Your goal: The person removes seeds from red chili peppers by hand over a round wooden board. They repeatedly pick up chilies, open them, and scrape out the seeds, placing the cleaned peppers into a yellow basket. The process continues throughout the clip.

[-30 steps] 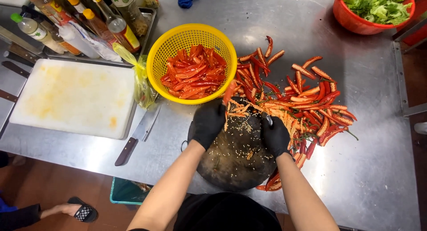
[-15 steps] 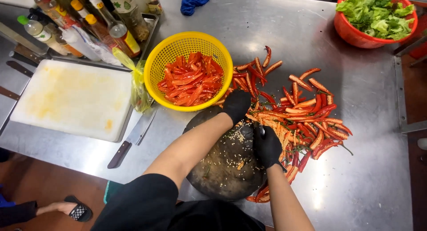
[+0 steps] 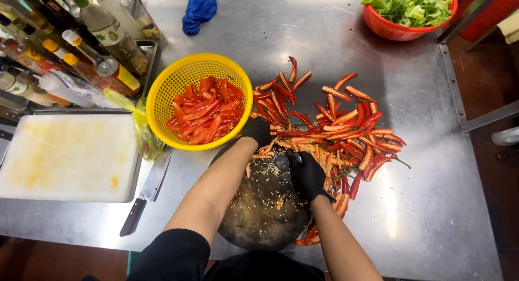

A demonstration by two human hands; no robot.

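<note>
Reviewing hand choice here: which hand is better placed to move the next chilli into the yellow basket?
Left, probably: the left hand sits against the yellow basket rim, while the right hand is over the round board, farther away.

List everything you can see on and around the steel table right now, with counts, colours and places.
yellow basket: one, yellow, table centre-left, holding cut red chilies
loose chilies: a pile, red, on the table right of the basket
round chopping block: one, dark, near table edge, scattered with pale seeds
white cutting board: one, white with yellow stains, left
knife: one, dark handle, between board and block
bottles: several, mixed colours, in a tray top left
blue cloth: one, top centre
red bowl: one, holding green lettuce, top right
steel table: one, grey
left hand: black glove, at the basket's rim beside the chilies
right hand: black glove, on the block's right edge, grip hidden
</note>
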